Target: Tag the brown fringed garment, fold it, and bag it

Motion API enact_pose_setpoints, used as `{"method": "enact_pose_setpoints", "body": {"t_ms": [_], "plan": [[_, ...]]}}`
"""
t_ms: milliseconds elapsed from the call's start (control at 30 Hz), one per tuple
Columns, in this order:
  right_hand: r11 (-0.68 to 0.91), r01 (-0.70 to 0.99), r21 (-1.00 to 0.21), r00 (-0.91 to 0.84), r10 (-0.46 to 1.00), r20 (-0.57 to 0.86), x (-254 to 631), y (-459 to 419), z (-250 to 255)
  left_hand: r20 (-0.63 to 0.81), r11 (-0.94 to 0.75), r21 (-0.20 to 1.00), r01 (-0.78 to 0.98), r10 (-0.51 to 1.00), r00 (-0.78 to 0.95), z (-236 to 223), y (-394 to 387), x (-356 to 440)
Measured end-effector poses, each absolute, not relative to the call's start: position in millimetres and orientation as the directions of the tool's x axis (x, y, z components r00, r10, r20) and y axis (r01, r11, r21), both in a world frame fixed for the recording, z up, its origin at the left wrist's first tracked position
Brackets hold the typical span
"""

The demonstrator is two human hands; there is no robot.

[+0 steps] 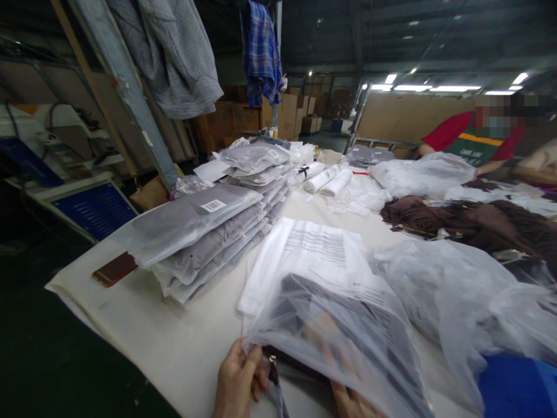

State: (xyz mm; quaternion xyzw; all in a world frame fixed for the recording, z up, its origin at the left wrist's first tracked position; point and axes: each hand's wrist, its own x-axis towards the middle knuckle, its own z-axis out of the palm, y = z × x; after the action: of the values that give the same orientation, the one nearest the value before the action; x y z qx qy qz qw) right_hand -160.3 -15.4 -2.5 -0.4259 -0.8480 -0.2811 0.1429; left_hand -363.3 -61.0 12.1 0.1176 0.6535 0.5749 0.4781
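Observation:
A clear plastic bag (374,371) lies at the near edge of the table with a dark folded garment (300,296) inside it. My left hand (239,371) pinches the bag's open edge at its near left corner, fingers closed. Beside those fingers hangs a small metal zip pull (272,361) on a dark strip. Seen blurred through the film, my right hand (343,354) reaches into the bag, its fingers stretched out flat against the garment. Under the bag is a stack of flat printed plastic bags (304,244).
Bagged garments (195,220) are piled on the left, near a brown phone-like object (114,269). Loose plastic (439,284) and brown fringed cloth (470,220) lie right. A blue item (517,386) sits at the lower right. Across the table is a co-worker (478,139).

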Motion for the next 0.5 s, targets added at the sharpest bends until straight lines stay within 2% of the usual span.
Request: {"method": "enact_pose_setpoints", "body": {"t_ms": [100, 233, 300, 400, 500], "plan": [[0.475, 0.805, 0.355, -0.592, 0.67, 0.448, -156, -15, -4, -0.581, 0.369, 0.796, -0.479, 0.687, -0.436, 4, -63, -355], [0.529, 0.803, 0.274, -0.596, 0.707, 0.381, -149, -14, -7, -0.649, 0.321, 0.715, -0.621, 0.635, -0.419, -4, -61, -351], [0.536, 0.807, 0.249, -0.591, 0.722, 0.361, -147, -13, -10, -0.674, 0.351, 0.682, -0.642, 0.643, -0.364, -7, -58, -348], [0.515, 0.815, 0.267, -0.579, 0.738, 0.346, -146, -13, -15, -0.701, 0.465, 0.643, -0.609, 0.677, -0.224, -11, -53, -339], [0.496, 0.811, 0.311, -0.581, 0.741, 0.337, -146, -14, -17, -0.711, 0.492, 0.591, -0.64, 0.692, -0.125, -15, -45, -323]]}}
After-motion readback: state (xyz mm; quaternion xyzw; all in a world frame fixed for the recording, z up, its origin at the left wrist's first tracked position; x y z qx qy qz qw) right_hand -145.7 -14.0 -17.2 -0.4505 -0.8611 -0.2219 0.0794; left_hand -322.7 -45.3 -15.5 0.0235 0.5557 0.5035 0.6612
